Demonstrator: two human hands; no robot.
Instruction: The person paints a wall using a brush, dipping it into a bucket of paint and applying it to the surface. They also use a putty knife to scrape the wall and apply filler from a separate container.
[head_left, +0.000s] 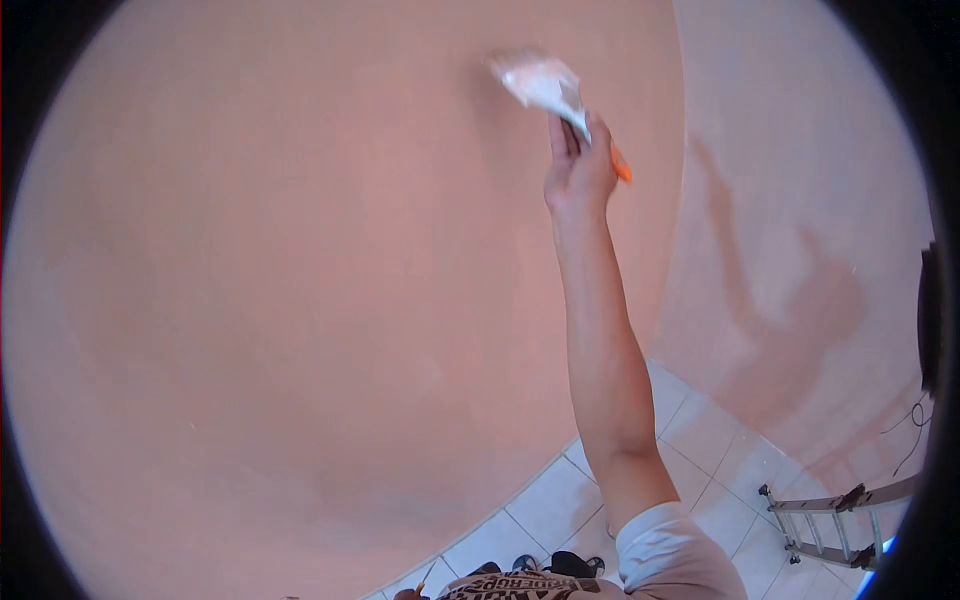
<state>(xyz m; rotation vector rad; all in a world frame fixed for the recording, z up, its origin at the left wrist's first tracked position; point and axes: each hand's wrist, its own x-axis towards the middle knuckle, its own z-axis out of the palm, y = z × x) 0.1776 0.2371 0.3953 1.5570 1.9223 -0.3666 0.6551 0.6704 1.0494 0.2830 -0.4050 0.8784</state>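
Note:
My right hand (582,172) is raised at the end of an outstretched arm, closed around a putty knife with an orange handle (622,164). The wide blade (545,84) is smeared with white paste and blurred by motion. Its tip is at the pinkish wall (330,250), where a small shadow falls beside it; whether it touches cannot be told. Only a sliver of my left hand (406,595) shows at the bottom edge, beside a thin yellowish-brown thing (424,582) that it seems to hold.
A second wall (780,120) meets the first at a corner on the right and carries my shadow. White floor tiles (550,505) run below. A metal ladder (830,528) lies or stands at lower right, under a dark object (929,320) with a hanging cable (915,430).

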